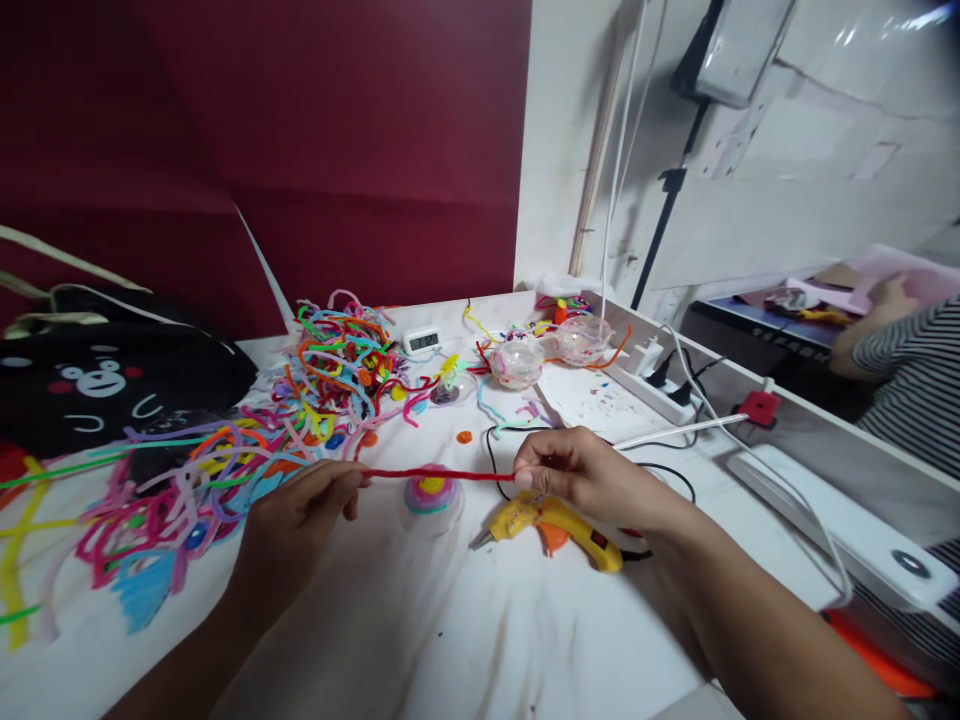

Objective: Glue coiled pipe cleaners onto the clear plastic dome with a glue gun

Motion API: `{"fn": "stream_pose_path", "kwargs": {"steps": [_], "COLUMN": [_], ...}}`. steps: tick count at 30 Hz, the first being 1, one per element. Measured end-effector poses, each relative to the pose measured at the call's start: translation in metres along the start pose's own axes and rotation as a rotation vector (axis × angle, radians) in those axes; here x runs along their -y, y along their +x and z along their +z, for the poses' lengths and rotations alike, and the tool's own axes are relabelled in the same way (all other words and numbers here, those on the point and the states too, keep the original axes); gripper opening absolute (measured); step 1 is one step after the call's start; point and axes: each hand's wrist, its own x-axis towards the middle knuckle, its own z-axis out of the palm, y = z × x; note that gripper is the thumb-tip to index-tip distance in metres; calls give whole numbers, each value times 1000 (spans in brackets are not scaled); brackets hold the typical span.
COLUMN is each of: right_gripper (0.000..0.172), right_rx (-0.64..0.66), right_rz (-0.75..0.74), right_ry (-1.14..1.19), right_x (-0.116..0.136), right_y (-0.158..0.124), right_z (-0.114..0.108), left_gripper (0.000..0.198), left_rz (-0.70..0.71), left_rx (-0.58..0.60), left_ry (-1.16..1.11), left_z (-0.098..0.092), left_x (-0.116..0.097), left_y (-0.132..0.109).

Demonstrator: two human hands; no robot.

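A red pipe cleaner (pixel 442 474) is stretched level between my two hands above the table. My left hand (pixel 307 500) pinches its left end, and my right hand (pixel 562 468) pinches the other end. Just behind and below it sits a clear plastic dome (pixel 435 515) with yellow, pink and teal coils on top. Under my right hand lies a yellow hot glue gun (pixel 517 515), its metal nozzle pointing left and its orange trigger showing.
Heaped pipe cleaners (pixel 341 350) in many colours fill the left side. Clear bowls (pixel 517 363), a small digital clock (pixel 422 341) and a power strip (pixel 660 385) stand farther back. A black bag (pixel 112 370) lies far left. Another person's striped sleeve (pixel 915 350) shows at right.
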Motion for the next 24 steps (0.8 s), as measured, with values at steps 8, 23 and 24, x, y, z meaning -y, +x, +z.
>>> {"fn": "stream_pose_path", "kwargs": {"steps": [8, 23, 24], "right_gripper": [32, 13, 13], "right_rx": [177, -168, -189], "right_rz": [138, 5, -14], "right_ry": [437, -774, -765], "right_x": [10, 2, 0], "right_y": [-3, 4, 5], "right_z": [4, 5, 6], "left_gripper": [18, 8, 8], "left_rz": [-90, -25, -12], "left_rx": [-55, -14, -17], "left_ry": [-164, -324, -308], "left_z": [1, 9, 8], "left_x": [19, 7, 7], "left_y": [-6, 10, 10]}}
